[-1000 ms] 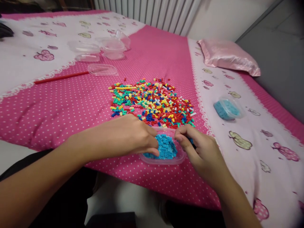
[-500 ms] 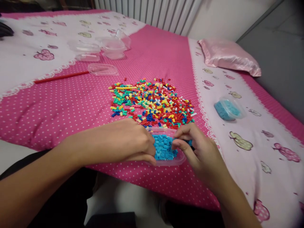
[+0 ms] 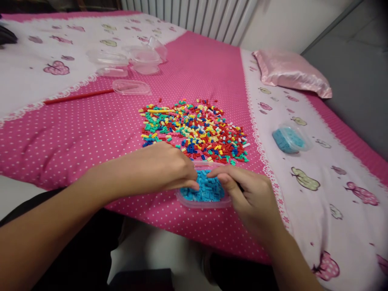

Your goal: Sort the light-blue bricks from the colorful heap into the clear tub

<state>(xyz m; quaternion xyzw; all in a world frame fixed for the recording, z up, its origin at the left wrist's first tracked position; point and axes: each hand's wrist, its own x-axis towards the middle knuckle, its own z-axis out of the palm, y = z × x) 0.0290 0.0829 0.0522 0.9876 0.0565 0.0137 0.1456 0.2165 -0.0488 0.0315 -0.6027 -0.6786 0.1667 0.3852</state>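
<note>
A clear plastic tub (image 3: 209, 205) filled with small light-blue building bricks (image 3: 207, 188) sits at the bed's near edge. My left hand (image 3: 165, 167) reaches over the tub's left side, its fingers bent down and its thumb low against the bricks. The back of that hand hides most of its fingertips. From the right, my right hand (image 3: 253, 198) leans over the rim; its index finger and thumb point in over the bricks while the other fingers curl under. Whatever either hand may hold is hidden. Just beyond the tub spreads a pile of mixed-colour bricks (image 3: 197, 129).
Another clear tub with blue bricks (image 3: 287, 139) tilts on the bedspread at right. Several clear containers (image 3: 142, 56) stand at the back left, near a clear lid (image 3: 131, 87) and a red stick (image 3: 79, 97). A pink pillow (image 3: 292, 70) lies at the far right.
My right hand has moved left over the tub, its index finger now extended above the bricks. My left hand has shifted slightly up, and more of the tub's left side shows.
</note>
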